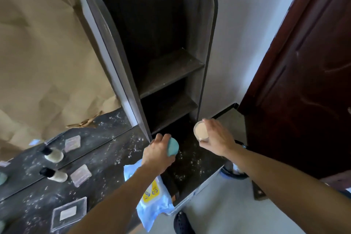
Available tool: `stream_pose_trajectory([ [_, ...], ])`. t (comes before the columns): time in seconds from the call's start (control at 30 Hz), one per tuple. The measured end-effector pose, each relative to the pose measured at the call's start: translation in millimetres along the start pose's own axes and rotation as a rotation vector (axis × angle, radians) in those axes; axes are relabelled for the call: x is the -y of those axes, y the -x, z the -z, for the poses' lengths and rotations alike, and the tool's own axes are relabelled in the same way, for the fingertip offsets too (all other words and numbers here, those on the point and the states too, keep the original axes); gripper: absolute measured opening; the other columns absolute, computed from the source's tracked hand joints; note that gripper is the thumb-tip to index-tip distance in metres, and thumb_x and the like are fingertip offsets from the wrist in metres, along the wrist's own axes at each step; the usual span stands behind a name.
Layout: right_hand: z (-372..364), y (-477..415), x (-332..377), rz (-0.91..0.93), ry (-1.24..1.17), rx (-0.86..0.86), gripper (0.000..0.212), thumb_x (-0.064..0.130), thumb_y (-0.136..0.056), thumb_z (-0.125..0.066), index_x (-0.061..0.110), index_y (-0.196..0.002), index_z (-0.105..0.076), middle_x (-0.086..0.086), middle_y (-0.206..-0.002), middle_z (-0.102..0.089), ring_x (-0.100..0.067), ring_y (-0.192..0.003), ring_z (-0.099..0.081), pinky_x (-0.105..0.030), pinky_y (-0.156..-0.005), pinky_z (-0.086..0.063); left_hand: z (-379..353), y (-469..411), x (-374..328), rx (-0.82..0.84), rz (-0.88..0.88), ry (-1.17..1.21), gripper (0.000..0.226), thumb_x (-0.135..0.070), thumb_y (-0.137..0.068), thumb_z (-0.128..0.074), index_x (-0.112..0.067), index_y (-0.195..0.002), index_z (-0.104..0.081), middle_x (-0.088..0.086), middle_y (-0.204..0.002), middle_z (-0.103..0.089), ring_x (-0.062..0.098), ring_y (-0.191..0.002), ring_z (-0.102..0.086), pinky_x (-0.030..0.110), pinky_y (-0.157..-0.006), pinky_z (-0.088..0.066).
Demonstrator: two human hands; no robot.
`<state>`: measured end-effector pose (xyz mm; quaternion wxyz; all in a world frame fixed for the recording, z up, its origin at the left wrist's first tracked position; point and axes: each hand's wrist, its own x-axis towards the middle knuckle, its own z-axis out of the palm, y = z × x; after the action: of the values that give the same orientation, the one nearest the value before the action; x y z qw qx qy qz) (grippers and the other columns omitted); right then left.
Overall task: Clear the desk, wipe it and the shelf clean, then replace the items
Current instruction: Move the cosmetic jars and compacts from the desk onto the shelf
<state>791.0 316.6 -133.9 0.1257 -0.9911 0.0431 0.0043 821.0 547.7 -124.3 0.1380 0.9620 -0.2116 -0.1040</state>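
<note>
While left grip (pixel 157 155) wraps teal sponge (pixel 173 147), right grip (pixel 216 141) pinches jar (pixel 200 131).

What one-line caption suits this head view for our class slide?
Left hand grips a rounded teal object, right hand holds a jar of beige powder, over the powder-strewn desk by the shelf.

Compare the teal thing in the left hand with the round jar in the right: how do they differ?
Colour: the teal item is opaque; the jar is clear with beige contents. Grip: the left hand wraps the teal item, hiding much of it; the right hand pinches the jar at its edge, its face showing. Both are round and hand-held.
</note>
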Motion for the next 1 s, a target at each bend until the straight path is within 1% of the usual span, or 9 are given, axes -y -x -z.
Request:
stream_pose_trajectory([
  [0.2,0,-95,-5,0.046,-0.061,0.017,0.085,0.033,-0.079,-0.071,0.007,-0.144,-0.023,-0.011,-0.130,-0.039,-0.027,-0.119,-0.043,-0.037,-0.092,-0.045,0,-48,-7,0.023,0.064,0.018,0.068,-0.040,-0.076,-0.068,-0.026,-0.135,-0.037,-0.001,-0.126,-0.044,0.024,-0.110,-0.055,0.038,-0.082,-0.049],
  [0.33,-13,-144,-10,0.137,-0.040,0.073,0.083,0.034,-0.081,-0.068,0.010,-0.146,-0.021,-0.013,-0.130,-0.038,-0.028,-0.120,-0.041,-0.037,-0.093,-0.044,-3,-62,-10,0.009,0.137,0.027,0.065,-0.039,-0.075,-0.068,-0.026,-0.132,-0.040,-0.002,-0.124,-0.046,0.023,-0.110,-0.055,0.037,-0.078,-0.047],
  [0.53,-26,-194,-13,0.216,-0.047,0.150,0.077,0.034,-0.089,-0.059,0.015,-0.148,-0.014,-0.016,-0.139,-0.028,-0.030,-0.125,-0.038,-0.040,-0.094,-0.047,-6,-80,-23,-0.081,0.349,0.077,0.063,-0.038,-0.073,-0.069,-0.025,-0.129,-0.043,0.000,-0.118,-0.048,0.025,-0.106,-0.056,0.038,-0.077,-0.049],
  [0.63,-29,-202,-12,0.212,0.012,0.210,0.073,0.032,-0.093,-0.053,0.014,-0.149,-0.009,-0.022,-0.151,-0.012,-0.033,-0.132,-0.031,-0.043,-0.095,-0.047,-8,-91,-31,-0.128,0.434,0.112,0.066,-0.037,-0.074,-0.070,-0.022,-0.132,-0.043,0.003,-0.120,-0.048,0.026,-0.108,-0.054,0.039,-0.079,-0.049],
  [0.73,-26,-198,-14,0.266,0.096,0.211,0.078,0.022,-0.091,-0.056,0.010,-0.149,-0.005,-0.019,-0.156,0.002,-0.034,-0.139,-0.019,-0.041,-0.096,-0.048,-8,-106,-37,-0.183,0.487,0.142,0.068,-0.032,-0.074,-0.070,-0.019,-0.135,-0.041,0.008,-0.121,-0.048,0.030,-0.110,-0.052,0.040,-0.081,-0.048],
  [0.8,-20,-189,-24,0.366,0.110,0.150,0.077,0.020,-0.089,-0.059,0.006,-0.148,-0.011,-0.018,-0.156,-0.001,-0.033,-0.141,-0.014,-0.038,-0.101,-0.045,-9,-117,-40,-0.221,0.516,0.167,0.068,-0.028,-0.075,-0.071,-0.016,-0.135,-0.042,0.011,-0.121,-0.049,0.033,-0.111,-0.052,0.041,-0.084,-0.047],
  [0.87,-12,-177,-38,0.507,0.088,0.097,0.071,0.021,-0.087,-0.060,0.004,-0.146,-0.024,-0.017,-0.155,-0.012,-0.033,-0.141,-0.020,-0.037,-0.102,-0.044,-10,-129,-43,-0.237,0.540,0.178,0.069,-0.025,-0.075,-0.071,-0.015,-0.137,-0.041,0.013,-0.122,-0.048,0.033,-0.112,-0.051,0.041,-0.087,-0.046],
  [0.93,-6,-167,-55,0.613,0.068,0.117,0.060,0.024,-0.089,-0.057,0.007,-0.142,-0.033,-0.013,-0.154,-0.018,-0.030,-0.137,-0.029,-0.038,-0.096,-0.049,-12,-142,-44,-0.240,0.559,0.182,0.068,-0.023,-0.078,-0.069,-0.014,-0.138,-0.038,0.014,-0.124,-0.047,0.034,-0.114,-0.049,0.041,-0.089,-0.045],
  [1.0,-2,-159,-70,0.665,0.096,0.169,0.052,0.028,-0.093,-0.051,0.012,-0.141,-0.036,-0.007,-0.154,-0.018,-0.025,-0.134,-0.031,-0.035,-0.092,-0.051,-15,-155,-45,-0.226,0.572,0.178,0.068,-0.021,-0.081,-0.067,-0.012,-0.140,-0.034,0.016,-0.128,-0.044,0.035,-0.117,-0.046,0.041,-0.092,-0.043],
])
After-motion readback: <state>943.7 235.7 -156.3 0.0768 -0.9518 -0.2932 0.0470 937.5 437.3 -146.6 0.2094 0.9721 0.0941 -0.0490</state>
